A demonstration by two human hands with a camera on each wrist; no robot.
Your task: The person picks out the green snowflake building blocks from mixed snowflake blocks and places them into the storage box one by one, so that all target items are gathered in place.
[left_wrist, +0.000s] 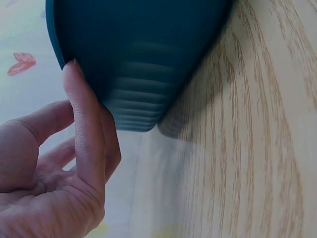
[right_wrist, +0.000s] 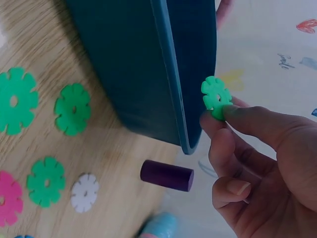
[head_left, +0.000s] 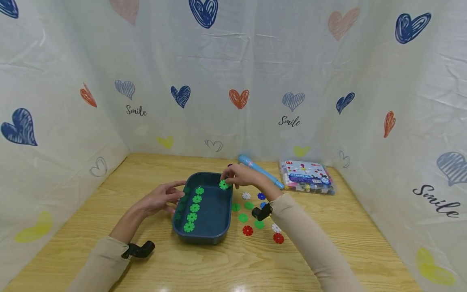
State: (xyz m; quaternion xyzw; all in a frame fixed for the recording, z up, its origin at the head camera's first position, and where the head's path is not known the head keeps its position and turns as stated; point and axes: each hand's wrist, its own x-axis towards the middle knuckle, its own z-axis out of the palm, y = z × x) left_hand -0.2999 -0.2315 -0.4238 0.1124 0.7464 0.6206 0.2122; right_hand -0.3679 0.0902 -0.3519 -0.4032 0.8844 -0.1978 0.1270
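Observation:
My left hand [head_left: 160,198] holds the left rim of a deep dark blue tray [head_left: 211,239], fingers against its outer wall in the left wrist view. Inside, several green notched plastic discs [head_left: 194,207] run in a row along the left side. Over the tray's far right corner, my right hand [head_left: 238,176] pinches another green notched disc [right_wrist: 216,96] between thumb and index finger. The right wrist view shows that disc beside the rim, its other fingers curled beneath.
Right of the tray lie more notched discs in green [head_left: 243,218], red [head_left: 247,230], white [head_left: 246,196] and blue [head_left: 261,196]. Behind them are a light blue tube [head_left: 260,168], a dark purple cylinder [right_wrist: 167,175] and a clear boxed set [head_left: 307,177]. A heart-print curtain [head_left: 233,61] surrounds the table [head_left: 189,271].

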